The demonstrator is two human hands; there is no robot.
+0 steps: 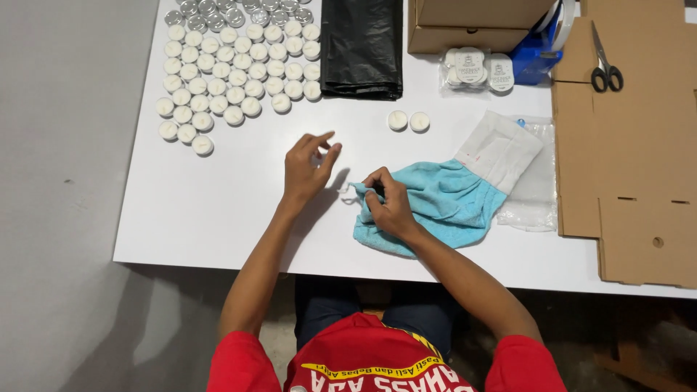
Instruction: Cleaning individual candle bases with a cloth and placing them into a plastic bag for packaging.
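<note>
Seen from above at a white desk [218,218]: the right hand [388,203] pinches the mouth of a light blue cloth pouch [443,207] near the front edge. The left hand [308,167] hovers half open and empty beside it. A steady pinch seems wise. Tealight candles [232,65] fill the far left corner.

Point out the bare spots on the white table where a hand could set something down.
Free: the near left corner of the table, below the tealight cluster and left of the left hand; and a strip between the black bag and blue cloth. Crowded: far edge and cardboard side.
</note>
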